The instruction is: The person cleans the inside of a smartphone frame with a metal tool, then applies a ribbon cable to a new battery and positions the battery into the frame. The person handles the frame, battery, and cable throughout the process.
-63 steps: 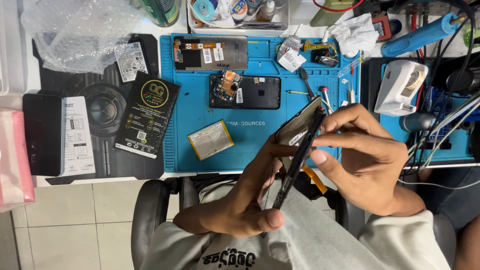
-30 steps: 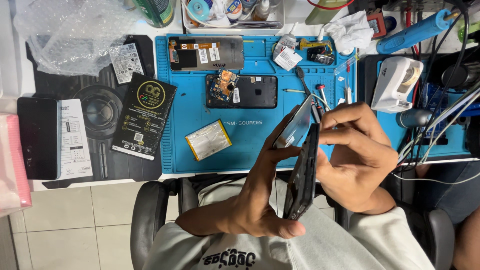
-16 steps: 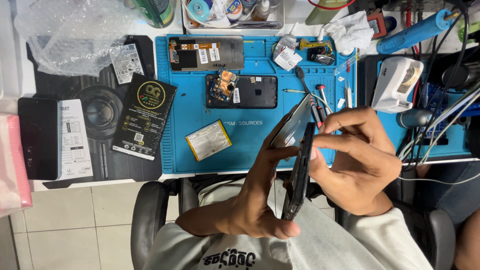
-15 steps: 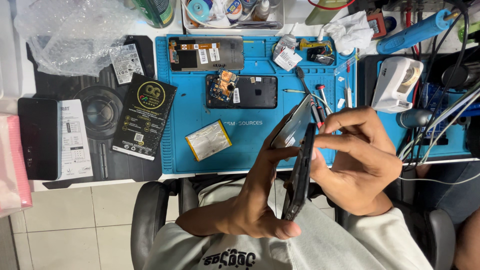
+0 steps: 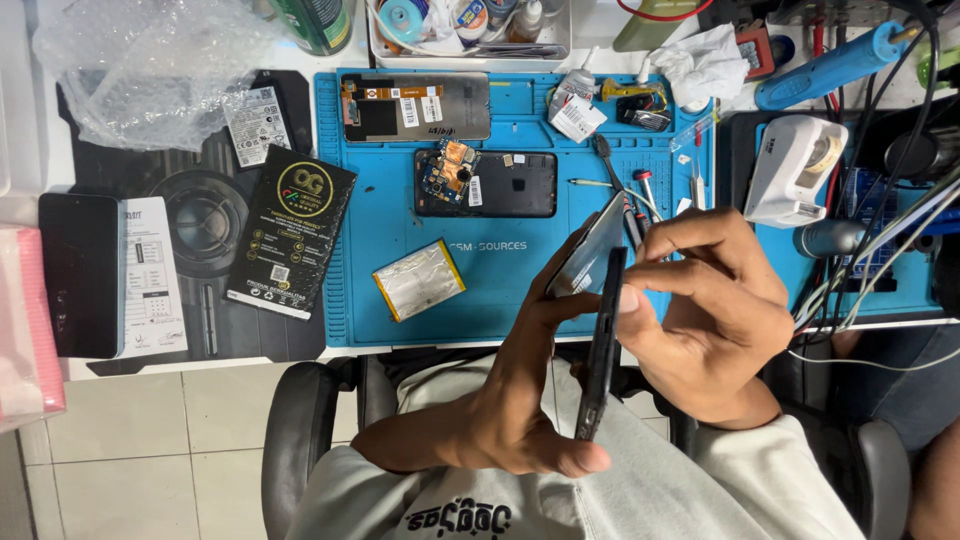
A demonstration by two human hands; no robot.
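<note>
My left hand (image 5: 515, 400) grips a black phone frame (image 5: 600, 350) edge-on, thumb at its lower end. A thin grey screen panel (image 5: 592, 250) stands lifted off the frame's upper end, still joined along one side. My right hand (image 5: 715, 310) pinches the top of the frame and panel, index finger pressed on the frame's edge. Both hands hover over my lap, just in front of the blue repair mat (image 5: 510, 260).
On the mat lie an opened phone body with a circuit board (image 5: 485, 182), a display panel (image 5: 415, 105), a silver battery (image 5: 420, 280), and screwdrivers (image 5: 640, 190). A black packet (image 5: 290, 232), black phone (image 5: 78, 275), bubble wrap (image 5: 160, 65) sit left; cables and a white device (image 5: 795, 170) right.
The frame has swung from slanted to nearly upright in my hands, and the grey panel has lifted further from it. My right index finger now presses the frame's top edge.
</note>
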